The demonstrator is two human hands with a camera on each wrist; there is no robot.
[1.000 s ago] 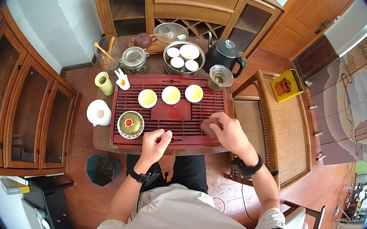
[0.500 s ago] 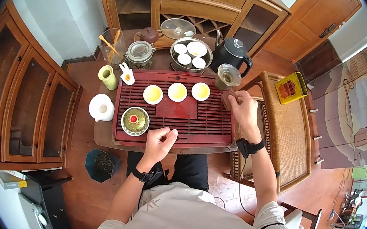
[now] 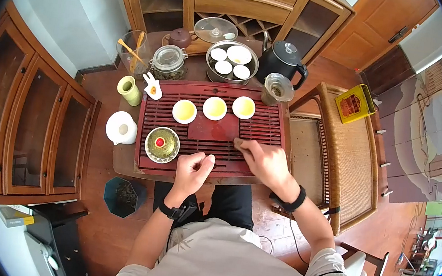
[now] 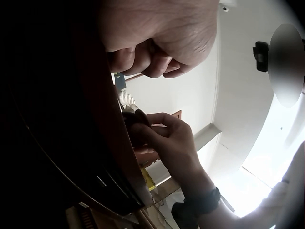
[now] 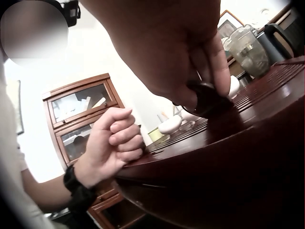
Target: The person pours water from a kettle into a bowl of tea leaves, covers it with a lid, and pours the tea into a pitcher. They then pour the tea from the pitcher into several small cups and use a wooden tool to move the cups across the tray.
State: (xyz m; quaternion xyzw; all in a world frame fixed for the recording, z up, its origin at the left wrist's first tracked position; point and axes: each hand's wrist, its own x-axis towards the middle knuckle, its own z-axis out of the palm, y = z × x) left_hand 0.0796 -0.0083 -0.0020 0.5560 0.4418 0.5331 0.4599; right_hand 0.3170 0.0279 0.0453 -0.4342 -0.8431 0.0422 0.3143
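My right hand (image 3: 269,168) pinches a small dark brown piece (image 3: 238,143) over the right part of the red slatted tray (image 3: 213,131). In the right wrist view, this glossy dark piece (image 5: 207,98) sits low against the tray top, between thumb and fingers. My left hand (image 3: 192,173) rests at the tray's front edge, its fingers curled with nothing visible in them; the left wrist view shows its folded fingers (image 4: 143,61). Three white cups of yellow liquid (image 3: 185,111) (image 3: 214,108) (image 3: 244,108) stand behind the hands. A lidded bowl with a red knob (image 3: 160,142) is front left.
Left of the tray are a white pitcher (image 3: 122,128) and green vase (image 3: 129,90). Behind it stand a glass jar (image 3: 168,62), a metal bowl of white cups (image 3: 213,74), a black kettle (image 3: 282,63) and a glass pitcher (image 3: 277,90). A yellow tin (image 3: 354,104) is on the rattan stand.
Since half a second ago, my right hand has moved left and toward my body from the tray's right edge, carrying the dark piece. My left hand has stayed at the front edge.
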